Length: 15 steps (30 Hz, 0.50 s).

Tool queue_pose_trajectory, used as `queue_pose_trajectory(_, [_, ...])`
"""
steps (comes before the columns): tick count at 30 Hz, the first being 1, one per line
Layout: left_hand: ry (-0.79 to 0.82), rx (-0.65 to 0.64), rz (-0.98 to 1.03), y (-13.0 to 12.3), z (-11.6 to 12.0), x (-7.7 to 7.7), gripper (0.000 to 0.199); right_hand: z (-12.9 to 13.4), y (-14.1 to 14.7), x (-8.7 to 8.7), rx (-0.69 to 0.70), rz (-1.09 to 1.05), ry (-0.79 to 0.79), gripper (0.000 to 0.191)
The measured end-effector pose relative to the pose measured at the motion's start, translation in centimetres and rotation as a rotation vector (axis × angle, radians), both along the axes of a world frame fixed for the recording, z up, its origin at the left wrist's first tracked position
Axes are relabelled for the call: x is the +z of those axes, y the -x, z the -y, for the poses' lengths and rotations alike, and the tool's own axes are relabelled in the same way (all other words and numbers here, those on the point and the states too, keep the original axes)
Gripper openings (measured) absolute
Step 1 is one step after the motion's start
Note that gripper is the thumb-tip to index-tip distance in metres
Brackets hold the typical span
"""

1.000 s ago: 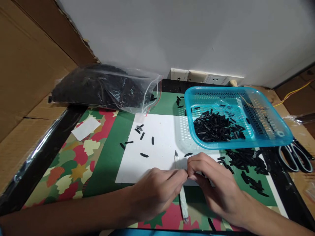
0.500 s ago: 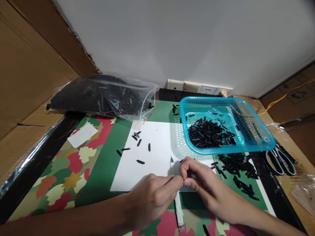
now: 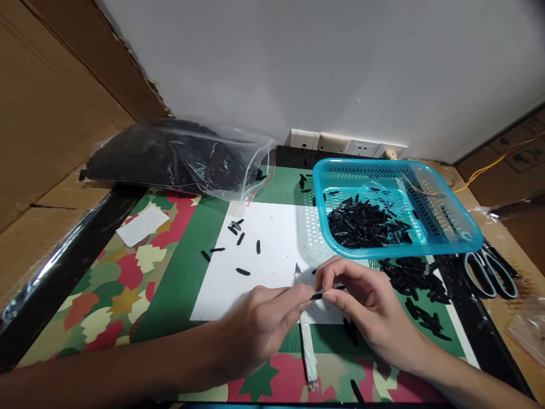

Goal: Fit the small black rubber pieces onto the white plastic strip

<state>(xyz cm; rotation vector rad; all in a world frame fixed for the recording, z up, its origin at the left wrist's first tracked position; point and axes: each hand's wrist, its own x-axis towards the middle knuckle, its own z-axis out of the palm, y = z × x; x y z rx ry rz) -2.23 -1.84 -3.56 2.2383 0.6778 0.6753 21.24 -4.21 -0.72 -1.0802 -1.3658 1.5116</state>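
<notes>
Between both hands, over the white paper, is a small black strip. My left hand pinches its left end, and the thumb and bent fingers of my right hand close on its other end. Beneath the fingers lies a craft knife with a pointed blade and a white wrapped handle; the hands cover part of it. Several loose black strips are scattered on the paper to the left. A blue plastic basket beyond my right hand holds a heap of similar strips.
A zip bag full of dark material lies at the back left. Scissors rest right of a black strip pile. A white paper scrap is on the patterned sheet. Cardboard stands left; wall sockets are behind.
My hands have drawn slightly apart, so the black strip between the fingertips now shows. My right hand has shifted right, and the camera view has moved a little.
</notes>
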Motion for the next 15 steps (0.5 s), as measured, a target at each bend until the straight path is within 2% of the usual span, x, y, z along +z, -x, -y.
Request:
queue_pose_trajectory(8, [-0.045, 0.012, -0.01, 0.15, -0.19, 0.78, 0.023, 0.32, -0.13, 0.33, 0.007, -0.024, 0.038, 0.009])
queue_pose_trajectory(15, [-0.07, -0.006, 0.061, 0.0, -0.37, 1.02, 0.024, 0.31, -0.02, 0.59, -0.065, -0.017, -0.086, 0.008])
